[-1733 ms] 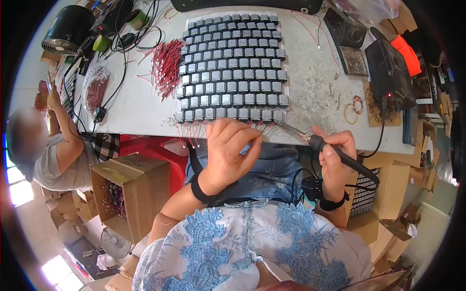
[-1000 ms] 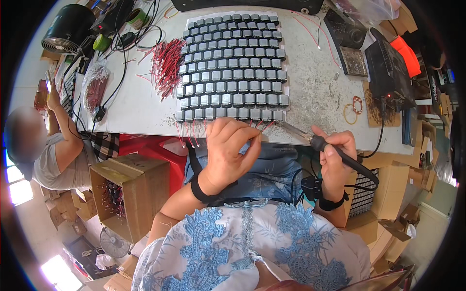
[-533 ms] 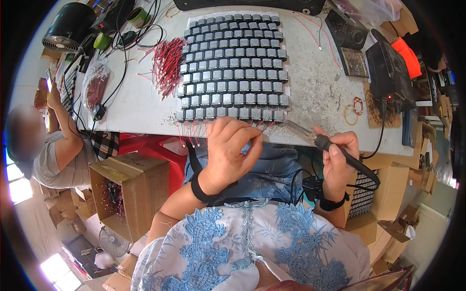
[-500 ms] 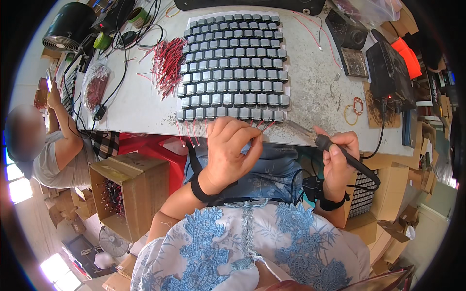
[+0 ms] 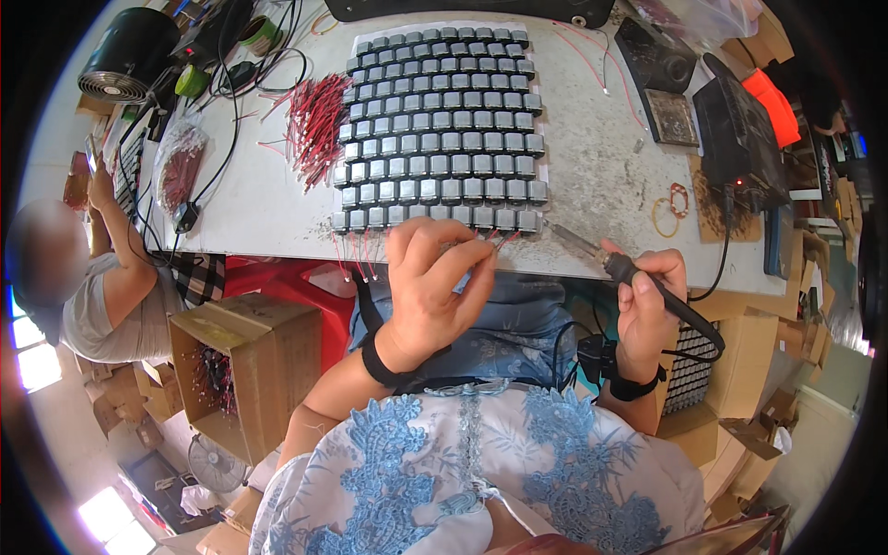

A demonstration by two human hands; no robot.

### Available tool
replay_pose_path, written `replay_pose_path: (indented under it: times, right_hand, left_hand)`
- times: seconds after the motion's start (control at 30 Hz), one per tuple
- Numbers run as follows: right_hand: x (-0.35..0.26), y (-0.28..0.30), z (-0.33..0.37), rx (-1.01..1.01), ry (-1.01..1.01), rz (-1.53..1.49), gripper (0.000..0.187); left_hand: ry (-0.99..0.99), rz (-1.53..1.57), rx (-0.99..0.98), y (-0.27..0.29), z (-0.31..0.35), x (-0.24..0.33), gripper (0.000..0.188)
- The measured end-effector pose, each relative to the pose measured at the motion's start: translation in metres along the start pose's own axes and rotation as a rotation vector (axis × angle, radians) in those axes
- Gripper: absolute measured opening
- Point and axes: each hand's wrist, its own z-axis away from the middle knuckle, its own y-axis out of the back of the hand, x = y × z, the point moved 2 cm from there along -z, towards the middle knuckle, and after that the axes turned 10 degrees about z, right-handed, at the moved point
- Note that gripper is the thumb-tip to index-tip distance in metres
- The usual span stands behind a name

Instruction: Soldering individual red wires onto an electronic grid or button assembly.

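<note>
My right hand (image 5: 652, 287) grips a soldering iron (image 5: 621, 269) by its black handle. The iron's metal tip points up and left, close to the right end of the front row. Several rows of small black blocks with grey square tops (image 5: 439, 141) stand on the table. Over the front row's near side, my left hand (image 5: 435, 282) has its thumb and fingers pressed together; anything in the pinch is hidden. Thin red wires with white ends (image 5: 347, 264) hang from the front row over the table edge, left of that hand.
A pile of red wires (image 5: 314, 129) lies left of the blocks. At the right, a black box with a red light (image 5: 740, 139) stands by a black stand (image 5: 661, 83). An open carton (image 5: 268, 370) stands lower left, near a seated person (image 5: 106, 287).
My left hand has lifted very slightly, its fingers a bit more raised. The soldering iron has shifted only a little, its tip still beside the front row's right end.
</note>
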Motion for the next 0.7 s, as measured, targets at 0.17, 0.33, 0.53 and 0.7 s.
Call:
replay_pose_path:
  times: [0.17,0.33,0.53,0.7]
  right_hand:
    - [0.001,0.002,0.000,-0.015,0.017,-0.001,0.009]
    - [0.003,0.003,0.000,-0.039,0.039,0.006,0.009]
    - [0.005,0.004,0.000,-0.079,0.079,0.036,0.010]
    - [0.005,0.004,0.000,-0.091,0.077,0.044,0.011]
  left_hand:
    - [-0.093,0.051,-0.054,-0.006,-0.002,0.002,0.021]
    - [-0.062,0.041,-0.128,-0.010,-0.002,0.003,0.023]
    - [-0.051,0.026,-0.148,-0.010,-0.003,0.004,0.022]
    - [-0.059,0.019,-0.159,-0.010,-0.003,0.005,0.022]
